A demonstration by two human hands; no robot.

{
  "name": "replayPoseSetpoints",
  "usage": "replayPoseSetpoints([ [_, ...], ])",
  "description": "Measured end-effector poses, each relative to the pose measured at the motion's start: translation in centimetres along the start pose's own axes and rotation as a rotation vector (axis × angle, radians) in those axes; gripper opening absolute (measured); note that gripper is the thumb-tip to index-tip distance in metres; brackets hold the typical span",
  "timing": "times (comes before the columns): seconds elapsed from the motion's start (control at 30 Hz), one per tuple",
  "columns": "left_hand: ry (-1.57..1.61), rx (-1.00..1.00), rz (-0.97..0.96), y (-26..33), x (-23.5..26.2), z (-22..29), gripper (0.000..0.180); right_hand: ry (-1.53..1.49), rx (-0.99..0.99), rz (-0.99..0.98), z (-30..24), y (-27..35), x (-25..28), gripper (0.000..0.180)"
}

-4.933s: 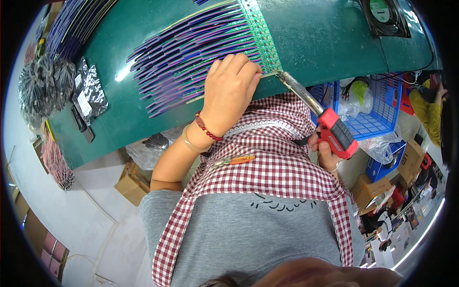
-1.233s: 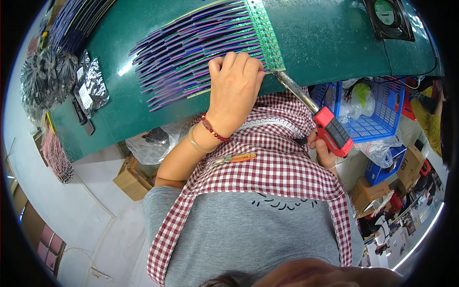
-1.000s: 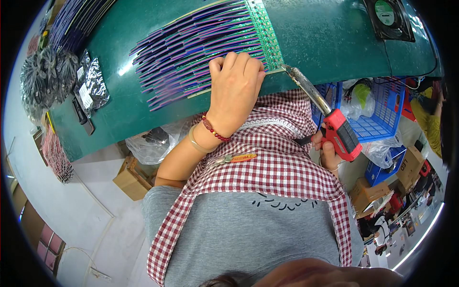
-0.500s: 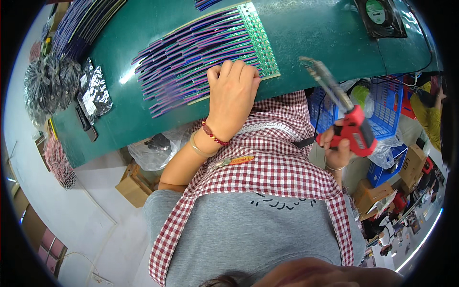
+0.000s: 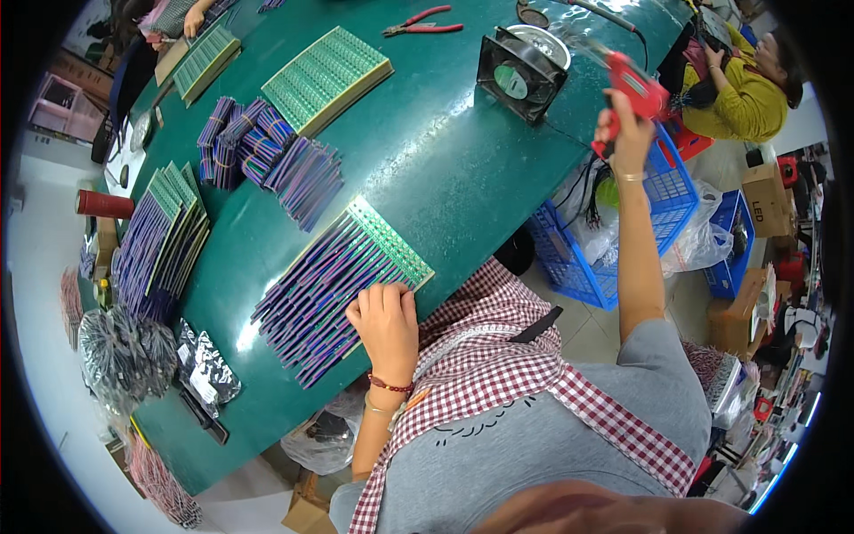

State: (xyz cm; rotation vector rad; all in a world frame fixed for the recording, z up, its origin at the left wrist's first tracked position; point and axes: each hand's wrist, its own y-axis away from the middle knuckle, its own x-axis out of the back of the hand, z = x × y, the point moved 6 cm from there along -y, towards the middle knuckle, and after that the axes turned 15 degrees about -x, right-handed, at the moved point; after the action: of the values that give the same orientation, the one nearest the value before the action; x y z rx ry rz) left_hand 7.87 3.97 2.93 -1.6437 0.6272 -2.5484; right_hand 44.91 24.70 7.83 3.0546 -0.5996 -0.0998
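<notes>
A green circuit board panel lies on the green table, with rows of purple and blue wires running off it to the left. My left hand is at its near edge, with fingers curled down on the wires beside the board; the fingertips are hidden. Off to the far right, my right hand grips a red pistol-shaped soldering gun by its handle. The gun is raised beside a black square fan, and its metal barrel is blurred, pointing up and left.
Beyond the panel lie wire bundles, a stack of green boards and red-handled pliers. Wired boards and black plastic bags occupy the left. A blue crate stands below the right edge. Another person's hand shows far left.
The view has swung, showing more of the table. My right hand has carried the soldering gun up and away from my body toward the fan. My left hand stays at the panel's near edge.
</notes>
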Motion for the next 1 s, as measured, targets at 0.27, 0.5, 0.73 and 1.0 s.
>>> replayPoseSetpoints([
  [0.27, -0.138, 0.065, -0.108, 1.4, 2.4, 0.1, 0.067, -0.089, 0.146, 0.034, 0.1, -2.2, -0.3, 0.025],
  [0.5, -0.213, -0.022, -0.167, 5.0, 1.8, -0.8, 0.072, -0.281, -0.086, 0.093, 0.6, -0.3, 1.1, 0.020],
  [0.73, -0.280, -0.088, -0.008, 5.9, 8.9, 0.2, 0.044, -0.177, 0.063, 0.169, 0.3, 3.5, 3.7, 0.029],
  [1.0, -0.896, -0.203, 0.251, -1.3, 21.6, -18.1, 0.047, -0.291, 0.075, 0.184, -1.0, 6.4, 2.9, 0.031],
])
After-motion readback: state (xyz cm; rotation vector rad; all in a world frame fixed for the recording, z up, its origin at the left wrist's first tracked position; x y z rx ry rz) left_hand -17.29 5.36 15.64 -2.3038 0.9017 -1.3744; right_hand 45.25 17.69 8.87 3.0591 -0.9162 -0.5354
